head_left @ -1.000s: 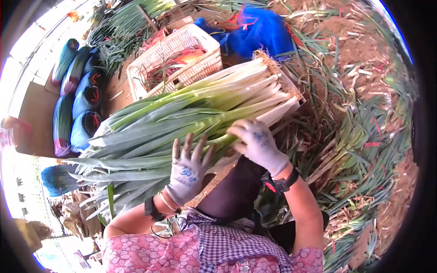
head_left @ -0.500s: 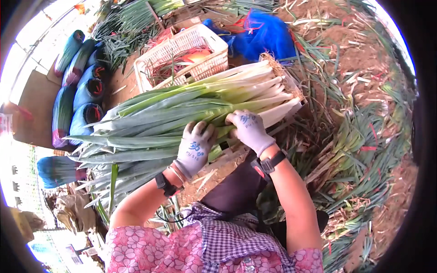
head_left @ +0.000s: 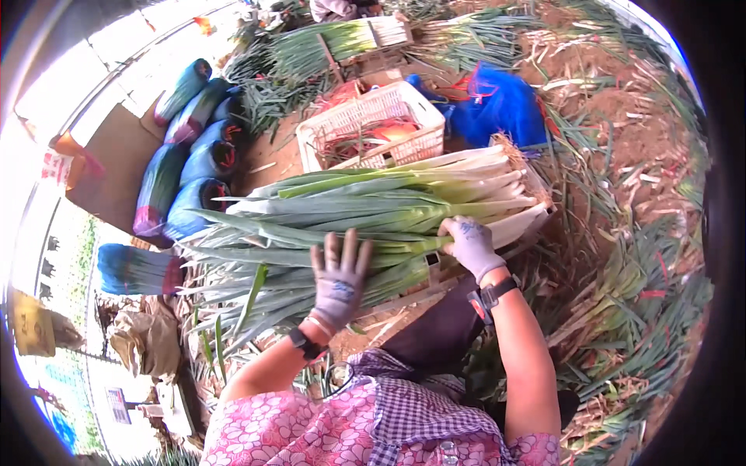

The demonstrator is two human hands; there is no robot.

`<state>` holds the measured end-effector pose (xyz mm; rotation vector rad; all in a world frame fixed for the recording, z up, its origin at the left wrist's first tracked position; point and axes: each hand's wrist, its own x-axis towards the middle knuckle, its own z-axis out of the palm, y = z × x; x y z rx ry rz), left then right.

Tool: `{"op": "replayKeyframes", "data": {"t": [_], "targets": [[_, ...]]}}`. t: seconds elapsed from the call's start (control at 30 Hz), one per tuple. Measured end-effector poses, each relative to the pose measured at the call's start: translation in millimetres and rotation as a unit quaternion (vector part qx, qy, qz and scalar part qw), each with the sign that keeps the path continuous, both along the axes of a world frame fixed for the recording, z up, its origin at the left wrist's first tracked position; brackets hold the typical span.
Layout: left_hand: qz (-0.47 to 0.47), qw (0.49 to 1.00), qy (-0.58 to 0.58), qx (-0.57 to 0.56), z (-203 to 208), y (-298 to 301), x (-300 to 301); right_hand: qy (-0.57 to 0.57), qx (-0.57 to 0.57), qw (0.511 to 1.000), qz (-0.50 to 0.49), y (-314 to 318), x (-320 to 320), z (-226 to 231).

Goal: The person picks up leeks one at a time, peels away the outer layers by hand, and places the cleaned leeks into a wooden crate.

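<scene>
A big pile of leeks (head_left: 365, 210) lies across a low wooden stand (head_left: 412, 293) in front of me, roots and white stalks to the right, green leaves to the left. My left hand (head_left: 339, 289), in a grey glove, rests on the leaves at the near side with its fingers spread. At the near edge of the pile, where green turns pale, my right hand (head_left: 472, 245) in a matching glove has its fingers curled in around a leek stalk. Its fingertips are partly hidden against the stalks.
Behind the pile stands a cream plastic crate (head_left: 311, 140) with red strips inside, beside a heap of blue netting (head_left: 501, 109). Netted leek bundles (head_left: 163, 182) lie at left, near cardboard (head_left: 109, 171). Another loaded stand (head_left: 342, 46) is farther back. Leaf scraps (head_left: 622, 311) litter the ground at right.
My left hand's fingers have straightened and spread over the leaves, and it sits farther from the right hand. The view has shifted, so everything appears lower and more to the right.
</scene>
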<state>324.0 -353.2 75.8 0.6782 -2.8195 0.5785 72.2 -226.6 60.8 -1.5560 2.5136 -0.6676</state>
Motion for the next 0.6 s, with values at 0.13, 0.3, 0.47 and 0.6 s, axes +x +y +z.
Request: {"op": "replayKeyframes", "data": {"t": [0.13,0.3,0.47,0.6], "targets": [[0.188,0.981,-0.045,0.007,31,-21,67,-0.009,0.007,1.000,-0.015,2,-1,-4],[0.274,0.959,-0.049,0.059,40,-34,111,-0.020,-0.024,0.999,-0.013,4,-6,-9],[0.310,0.885,-0.268,0.222,37,-94,104,0.017,-0.129,0.991,-0.009,1,-5,-25],[0.063,0.896,-0.391,0.198,27,-154,99,-0.007,-0.057,0.998,-0.014,-1,-1,-17]]}}
